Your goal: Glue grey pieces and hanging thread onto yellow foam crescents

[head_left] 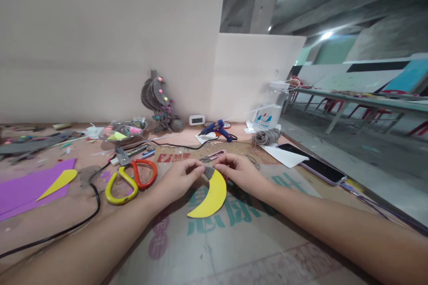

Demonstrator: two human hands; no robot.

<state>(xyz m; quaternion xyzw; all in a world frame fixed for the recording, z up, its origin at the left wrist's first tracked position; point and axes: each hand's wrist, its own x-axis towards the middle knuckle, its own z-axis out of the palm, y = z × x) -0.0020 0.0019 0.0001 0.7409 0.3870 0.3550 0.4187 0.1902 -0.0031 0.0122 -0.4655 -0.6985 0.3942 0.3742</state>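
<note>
A flat yellow crescent [216, 196], looking like foam or felt, is held over the cardboard with its pointed end towards me. Its upper end is covered in grey [209, 172], which looks like wound yarn. My left hand [183, 177] pinches at the left of that grey end, fingertips closed. On the other side, my right hand [239, 173] grips the crescent's upper edge between thumb and fingers. Whether a loose strand runs between the fingers is too small to see. Just beyond the hands lie small pink-handled thread snips [214, 156].
Scissors [132, 180] with red and yellow handles, purple sheets [40, 187] and a yellow offcut [62, 182] lie left. Behind are a blue glue gun [219, 130], a small clock [196, 120] and a grey yarn-wrapped ornament [155, 93]. Grey yarn [266, 137], a phone [316, 164] and a bottle [269, 107] stand right.
</note>
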